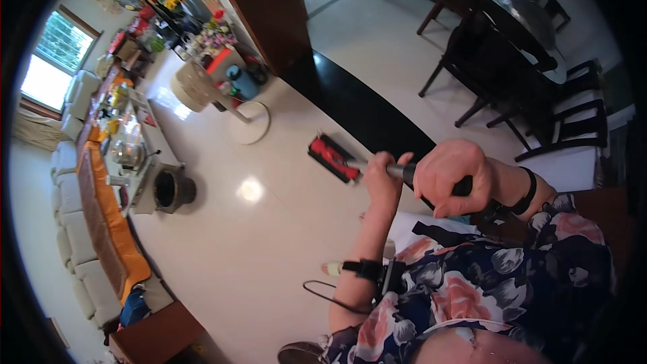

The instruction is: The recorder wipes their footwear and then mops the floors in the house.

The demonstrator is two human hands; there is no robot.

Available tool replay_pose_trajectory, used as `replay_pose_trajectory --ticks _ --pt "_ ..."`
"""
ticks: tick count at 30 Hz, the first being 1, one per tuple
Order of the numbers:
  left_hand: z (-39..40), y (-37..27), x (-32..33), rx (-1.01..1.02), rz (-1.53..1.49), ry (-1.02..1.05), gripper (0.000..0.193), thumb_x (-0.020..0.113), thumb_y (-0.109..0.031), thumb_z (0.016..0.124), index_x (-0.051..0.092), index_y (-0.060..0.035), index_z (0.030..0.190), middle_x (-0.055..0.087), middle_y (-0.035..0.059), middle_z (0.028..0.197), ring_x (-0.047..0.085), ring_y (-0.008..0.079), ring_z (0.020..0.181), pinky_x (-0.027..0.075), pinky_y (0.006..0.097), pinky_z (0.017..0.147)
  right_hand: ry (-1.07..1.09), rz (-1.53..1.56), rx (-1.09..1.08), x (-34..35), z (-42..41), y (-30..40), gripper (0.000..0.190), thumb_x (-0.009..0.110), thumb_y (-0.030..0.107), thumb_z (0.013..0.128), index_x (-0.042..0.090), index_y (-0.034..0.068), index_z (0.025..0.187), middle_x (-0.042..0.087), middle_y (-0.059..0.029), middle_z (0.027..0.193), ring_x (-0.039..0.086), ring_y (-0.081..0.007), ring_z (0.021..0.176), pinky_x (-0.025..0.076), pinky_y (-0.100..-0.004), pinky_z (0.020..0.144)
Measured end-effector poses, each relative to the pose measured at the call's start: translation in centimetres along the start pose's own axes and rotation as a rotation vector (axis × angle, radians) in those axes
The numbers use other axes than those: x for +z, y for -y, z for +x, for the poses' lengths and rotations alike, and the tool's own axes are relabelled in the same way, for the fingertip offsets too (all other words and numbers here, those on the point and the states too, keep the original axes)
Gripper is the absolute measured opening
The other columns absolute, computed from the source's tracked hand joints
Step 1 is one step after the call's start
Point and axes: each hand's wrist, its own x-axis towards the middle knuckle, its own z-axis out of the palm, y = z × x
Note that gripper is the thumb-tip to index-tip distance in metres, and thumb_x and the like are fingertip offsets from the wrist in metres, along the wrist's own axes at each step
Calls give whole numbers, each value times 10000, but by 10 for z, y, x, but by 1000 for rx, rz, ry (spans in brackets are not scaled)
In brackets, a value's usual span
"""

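Observation:
Both my hands are on the pole (397,170) of a floor mop, which looks grey and metallic with a dark grip. My left hand (382,176) wraps the pole lower down, nearer the mop head. Above it, my right hand (450,177) is closed around the top, and the dark end of the handle shows through the curled fingers. The red and black mop head (333,157) rests on the glossy pale floor (242,242), beside a black floor strip (359,101). What lies under the head is hidden.
A beige electric fan (194,86) stands ahead, near a brown pillar (263,15). Left are a dark bin (174,189), a cluttered coffee table (162,134) and a long sofa (83,227). Dark chairs (475,55) surround a dining table (558,68) to the right. A wooden cabinet (156,333) is lower left.

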Motion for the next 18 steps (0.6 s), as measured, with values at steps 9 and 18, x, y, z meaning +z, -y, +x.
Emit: replay_pose_trajectory --ticks 9,18 --pt "31 28 103 -121 -103 222 316 814 -270 675 606 -33 692 614 164 770 616 355 743 498 423 665 -172 -376 231 -32 -44 -37 87 668 36 774 618 21 705 672 -78 745 677 -240 735 523 -439 894" --pt "42 50 144 -1 89 625 125 698 -176 713 682 -75 785 668 149 892 616 330 947 496 434 861 -6 -1509 777 -24 -46 -19 249 733 134 772 678 -10 967 644 -169 731 638 -347 644 494 -407 593"
